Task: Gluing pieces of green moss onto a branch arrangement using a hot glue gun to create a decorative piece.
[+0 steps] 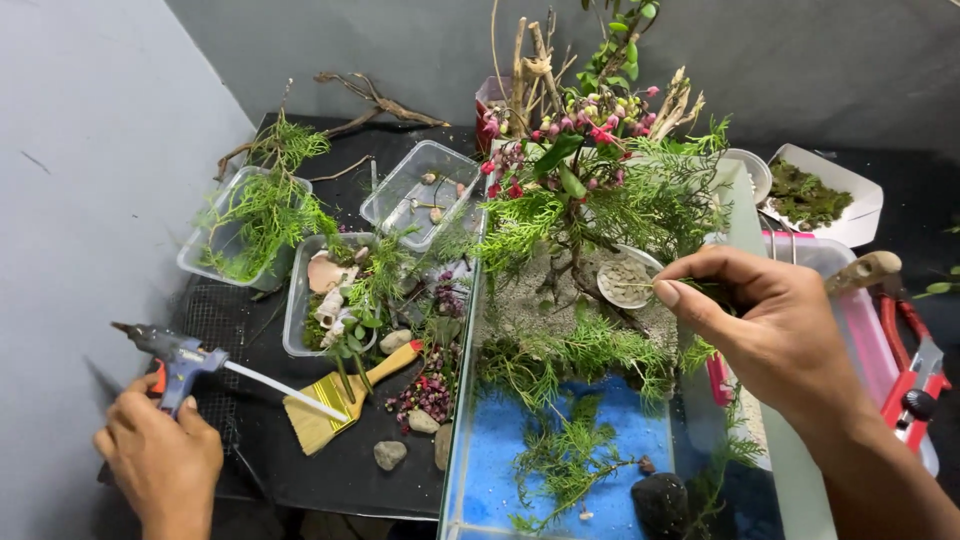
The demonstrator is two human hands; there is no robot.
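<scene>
My left hand (158, 455) grips a blue glue gun (175, 355) with a white glue stick sticking out of its back, held over the black mat at the lower left. My right hand (775, 330) reaches into a glass tank (462, 400) and pinches a thin green sprig (640, 287) just above a pale shell (626, 280). The tank holds blue sand (500, 450), grey sand, green cypress-like fronds, a dark stone (660, 500) and a twiggy plant with pink berries (580, 125).
Clear plastic tubs (415, 190) with greenery, shells and pebbles stand left of the tank. A wooden brush (345, 395), loose stones and purple bits lie on the mat. Red pliers (915, 375), a pink tub and a white tray of moss (810, 195) sit right.
</scene>
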